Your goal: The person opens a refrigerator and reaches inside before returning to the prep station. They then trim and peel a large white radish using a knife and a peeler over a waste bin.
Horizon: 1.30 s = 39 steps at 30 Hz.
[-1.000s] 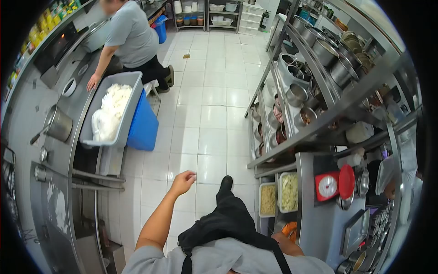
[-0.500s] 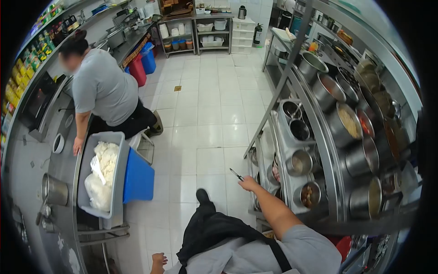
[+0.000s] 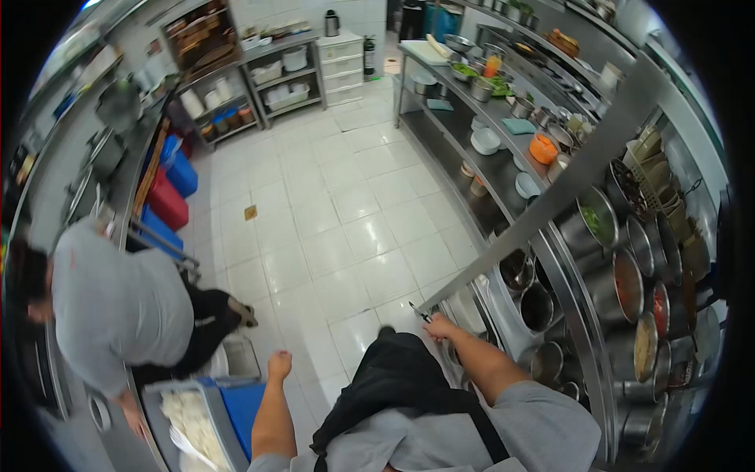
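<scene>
My right hand is closed around a small, narrow tool with a dark and shiny pointed end; its exact kind is too small to make out. It points forward over the floor, beside the lower end of a metal shelf post. My left hand is raised in front of me with its fingers curled in, and nothing shows in it. Near that hand, to the left, stands a blue bin next to a grey tub holding white food and a white scoop.
A co-worker in a grey shirt sits at the left counter. On the right, a metal rack holds several steel pots. Further ahead is a steel prep table with bowls and containers. White tiled floor runs between; drawers stand at the back.
My view has moved forward and turned right, so the co-worker and tub sit lower left. My left hand has come up and its fingers are curled. My right hand keeps the tool.
</scene>
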### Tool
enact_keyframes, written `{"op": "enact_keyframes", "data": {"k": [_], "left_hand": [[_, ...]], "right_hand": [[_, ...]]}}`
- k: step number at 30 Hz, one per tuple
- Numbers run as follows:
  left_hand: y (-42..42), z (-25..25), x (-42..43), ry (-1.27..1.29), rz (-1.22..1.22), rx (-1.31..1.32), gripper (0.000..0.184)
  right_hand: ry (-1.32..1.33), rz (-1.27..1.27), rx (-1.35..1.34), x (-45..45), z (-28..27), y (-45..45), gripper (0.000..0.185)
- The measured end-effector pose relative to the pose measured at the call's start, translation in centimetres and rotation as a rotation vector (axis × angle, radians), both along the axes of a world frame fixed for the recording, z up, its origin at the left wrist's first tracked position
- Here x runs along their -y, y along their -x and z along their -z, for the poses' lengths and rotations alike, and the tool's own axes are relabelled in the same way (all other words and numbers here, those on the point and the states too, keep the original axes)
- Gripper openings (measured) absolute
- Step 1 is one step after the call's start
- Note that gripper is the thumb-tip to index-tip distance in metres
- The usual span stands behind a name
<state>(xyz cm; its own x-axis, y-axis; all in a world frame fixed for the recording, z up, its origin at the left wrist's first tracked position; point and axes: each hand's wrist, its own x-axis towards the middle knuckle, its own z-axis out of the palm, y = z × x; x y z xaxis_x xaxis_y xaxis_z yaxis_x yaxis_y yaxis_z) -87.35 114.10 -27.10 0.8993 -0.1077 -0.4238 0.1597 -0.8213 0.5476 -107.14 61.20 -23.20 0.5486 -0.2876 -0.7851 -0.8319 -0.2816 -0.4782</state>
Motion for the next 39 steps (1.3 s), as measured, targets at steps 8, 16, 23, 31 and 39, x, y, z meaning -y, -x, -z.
{"op": "enact_keyframes", "data": {"k": [8, 16, 23, 31, 39], "left_hand": [[-22.9, -6.1, 15.2, 0.425, -0.009, 0.006, 0.021], [-24.3, -1.8, 11.3, -0.246, 0.512, -0.309, 0.024], [-45.2, 0.1, 17.9, -0.496, 0.933, -0.289, 0.024], [-85.4, -4.8, 47.0, 0.344, 0.044, -0.04, 0.022], [-95.5, -5.7, 61.6, 0.432, 0.186, -0.117, 0.016]], "right_hand": [[-0.041, 0.11, 0.069, 9.3, -0.1, -23.2, 0.031], [0.119, -0.042, 0.308, 19.9, -3.4, -44.9, 0.033], [0.291, 0.072, -0.138, 29.7, 3.7, -44.9, 0.033], [0.177, 0.69, 0.07, 40.9, 0.8, -54.5, 0.033], [0.754, 0.647, 0.667, 67.3, -13.0, -81.7, 0.025]]}}
